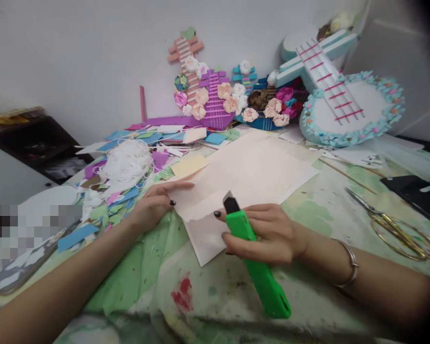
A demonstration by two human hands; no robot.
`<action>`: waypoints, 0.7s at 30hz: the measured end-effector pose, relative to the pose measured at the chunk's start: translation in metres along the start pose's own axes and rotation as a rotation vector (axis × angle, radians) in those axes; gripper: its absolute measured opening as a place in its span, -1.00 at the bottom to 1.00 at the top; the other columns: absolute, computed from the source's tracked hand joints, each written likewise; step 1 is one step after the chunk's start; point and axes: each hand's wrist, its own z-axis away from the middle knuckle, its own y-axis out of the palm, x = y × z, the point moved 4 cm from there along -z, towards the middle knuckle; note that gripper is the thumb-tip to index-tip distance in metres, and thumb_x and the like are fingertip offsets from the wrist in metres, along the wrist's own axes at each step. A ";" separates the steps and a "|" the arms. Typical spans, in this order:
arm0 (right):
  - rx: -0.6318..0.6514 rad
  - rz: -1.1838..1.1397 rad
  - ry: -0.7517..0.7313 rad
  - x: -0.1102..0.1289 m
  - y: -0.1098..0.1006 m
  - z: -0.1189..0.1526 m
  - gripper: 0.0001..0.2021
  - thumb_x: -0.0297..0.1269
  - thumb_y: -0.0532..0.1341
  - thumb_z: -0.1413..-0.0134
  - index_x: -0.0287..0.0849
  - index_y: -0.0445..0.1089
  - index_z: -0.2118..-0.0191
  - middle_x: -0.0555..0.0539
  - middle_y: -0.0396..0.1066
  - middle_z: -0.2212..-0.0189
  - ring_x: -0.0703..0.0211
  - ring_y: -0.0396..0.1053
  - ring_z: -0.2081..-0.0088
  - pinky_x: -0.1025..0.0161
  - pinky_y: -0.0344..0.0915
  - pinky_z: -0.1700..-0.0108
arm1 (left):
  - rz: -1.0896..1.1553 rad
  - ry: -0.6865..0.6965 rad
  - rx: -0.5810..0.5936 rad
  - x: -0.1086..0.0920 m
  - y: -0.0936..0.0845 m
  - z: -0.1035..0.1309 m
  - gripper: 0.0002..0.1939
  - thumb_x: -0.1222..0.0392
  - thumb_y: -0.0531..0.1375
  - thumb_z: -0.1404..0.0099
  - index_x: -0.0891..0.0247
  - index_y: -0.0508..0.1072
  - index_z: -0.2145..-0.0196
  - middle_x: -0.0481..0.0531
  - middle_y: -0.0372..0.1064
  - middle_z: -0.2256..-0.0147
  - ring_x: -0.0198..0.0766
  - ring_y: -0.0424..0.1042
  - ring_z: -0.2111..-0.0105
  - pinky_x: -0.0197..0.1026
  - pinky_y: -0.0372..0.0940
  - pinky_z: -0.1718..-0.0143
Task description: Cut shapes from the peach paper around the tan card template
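Note:
My right hand [268, 229] is closed around a bright green utility knife [261, 272]. Its black tip and short blade point up and away from me, above the paper. Under it lies a pale pink sheet of paper [251, 167] with an uneven near edge, on top of a white sheet [204, 239]. At the paper's left edge rests my left hand [161, 198], index finger stretched over the sheet and thumb apart from it. Its other fingers are partly hidden.
Gold-handled scissors [397, 227] and a thin stick [347, 174] lie on the right. Colourful paper scraps [118, 205] and a heap of white string [123, 162] cover the left. Decorated toy instruments [215, 100] and a larger light-blue one [347, 105] lean against the wall.

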 end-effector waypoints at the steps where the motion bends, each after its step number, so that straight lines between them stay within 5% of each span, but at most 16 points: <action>1: -0.031 0.005 0.069 -0.003 -0.002 0.001 -0.80 -0.27 0.25 -0.11 -0.16 0.35 0.14 -0.06 0.52 0.38 0.18 0.51 0.27 0.27 0.44 0.27 | 0.011 0.011 -0.012 0.001 -0.001 -0.001 -0.55 0.19 0.26 0.03 0.30 0.56 0.12 0.16 0.38 -0.06 0.14 0.34 -0.06 -0.02 0.32 -0.02; 6: -0.133 -0.041 0.416 -0.025 -0.003 0.013 -0.77 -0.29 0.22 -0.12 -0.10 0.31 0.09 -0.16 0.53 0.16 0.12 0.51 0.19 0.18 0.42 0.15 | -0.072 0.043 -0.117 0.001 -0.003 -0.008 -0.45 0.03 0.26 -0.11 0.31 0.44 -0.04 0.22 0.33 -0.10 0.08 0.38 -0.03 -0.01 0.37 0.06; 13: 0.327 -0.333 0.533 -0.049 0.030 0.029 -0.70 -0.17 0.21 -0.14 -0.19 0.33 0.04 -0.26 0.44 0.05 0.04 0.43 0.08 0.18 0.36 0.11 | -0.359 0.099 -0.193 0.001 -0.009 -0.015 -0.45 0.11 0.34 -0.01 0.18 0.48 -0.01 0.06 0.32 -0.12 -0.02 0.41 0.05 -0.14 0.37 0.14; 21: 0.495 -0.490 0.761 -0.057 0.034 0.038 -0.60 -0.26 0.26 -0.08 -0.11 0.27 -0.06 -0.11 0.49 0.11 0.12 0.49 0.16 0.27 0.34 0.10 | -0.510 0.094 -0.177 0.004 -0.009 -0.014 -0.46 0.09 0.26 -0.08 0.17 0.45 -0.05 0.04 0.34 -0.10 -0.03 0.44 0.13 -0.12 0.37 0.20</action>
